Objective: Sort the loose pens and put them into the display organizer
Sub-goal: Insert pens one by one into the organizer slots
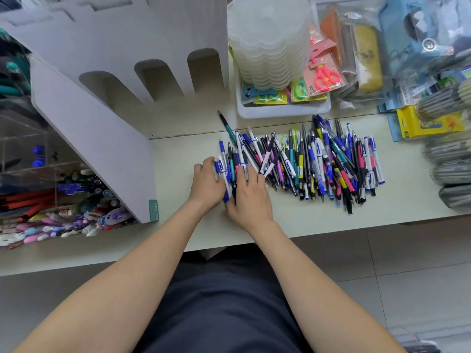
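A wide heap of loose pens (318,161) in blue, white, black, teal and pink lies on the cream table. At its left end, my left hand (206,183) curls round a small bundle of blue-and-white pens (224,171). My right hand (248,197) lies on the same bundle from the right, fingers spread over the pens. One teal pen (227,128) lies apart, behind the heap. The white display organizer (122,80) with arched slots stands at the back left.
A clear acrylic case (38,159) with stocked pens sits at the far left. A white tray (283,108) holds stacked clear lids and packaged scissors behind the heap. Bagged stationery and pencil boxes (430,121) crowd the right. The table's front edge runs just below my wrists.
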`<state>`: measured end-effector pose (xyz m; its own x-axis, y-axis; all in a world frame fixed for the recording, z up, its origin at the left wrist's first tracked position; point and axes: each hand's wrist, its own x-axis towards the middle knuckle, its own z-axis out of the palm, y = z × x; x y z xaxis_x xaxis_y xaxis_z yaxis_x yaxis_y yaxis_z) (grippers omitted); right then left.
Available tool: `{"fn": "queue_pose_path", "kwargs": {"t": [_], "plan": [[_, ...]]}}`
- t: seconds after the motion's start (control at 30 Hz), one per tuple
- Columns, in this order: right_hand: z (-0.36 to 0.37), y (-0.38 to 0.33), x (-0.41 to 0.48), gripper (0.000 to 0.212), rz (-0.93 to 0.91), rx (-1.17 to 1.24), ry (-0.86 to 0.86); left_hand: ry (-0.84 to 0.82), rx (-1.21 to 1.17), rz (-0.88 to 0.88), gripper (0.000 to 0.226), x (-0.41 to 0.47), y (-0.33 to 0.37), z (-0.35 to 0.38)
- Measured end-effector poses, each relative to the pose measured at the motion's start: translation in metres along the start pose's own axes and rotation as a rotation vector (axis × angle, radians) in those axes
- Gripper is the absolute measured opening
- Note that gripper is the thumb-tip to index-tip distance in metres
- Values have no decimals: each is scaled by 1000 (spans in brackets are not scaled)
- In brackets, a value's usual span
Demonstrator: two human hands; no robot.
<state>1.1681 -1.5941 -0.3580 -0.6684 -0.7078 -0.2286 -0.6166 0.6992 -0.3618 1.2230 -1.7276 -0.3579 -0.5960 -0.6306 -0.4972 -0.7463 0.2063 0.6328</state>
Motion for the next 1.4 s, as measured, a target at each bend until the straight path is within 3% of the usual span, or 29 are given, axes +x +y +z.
{"fn": "queue_pose_path", "kwargs": {"t": [0.13, 0.3, 0.4, 0.53, 0.63, 0.73, 0.83, 1.07, 1.27, 1.4], "plan": [[1, -8, -2, 74, -39, 87, 19, 78, 41, 2, 44, 10, 3, -4], [1, -18, 5, 69, 57, 161, 44, 74, 67, -45, 50, 22, 2, -12], [3, -24, 10, 66, 13, 230, -12, 44, 19, -47, 47, 28, -1, -15], [-2, -27, 19, 46, 6, 310, -54, 26, 7, -46, 45, 32, -10, -23], [-10, -26, 40, 38, 55, 298, 25, 0, -7, -63, 52, 31, -14, -29], [-20, -28, 78, 47, 10, 214, 55, -34, -43, -88, 59, 30, -18, -33], [-30, -34, 118, 61, -60, 46, -61, -62, -68, -110, 67, 29, -22, -35], [-35, -46, 154, 26, -147, -216, -73, -78, -80, -138, 72, 23, -25, -36], [-33, -45, 144, 29, -117, 4, 47, -89, -99, -142, 65, 19, -28, -34], [-28, -31, 101, 21, 15, 167, 88, -97, -149, -159, 62, 18, -29, -34]]}}
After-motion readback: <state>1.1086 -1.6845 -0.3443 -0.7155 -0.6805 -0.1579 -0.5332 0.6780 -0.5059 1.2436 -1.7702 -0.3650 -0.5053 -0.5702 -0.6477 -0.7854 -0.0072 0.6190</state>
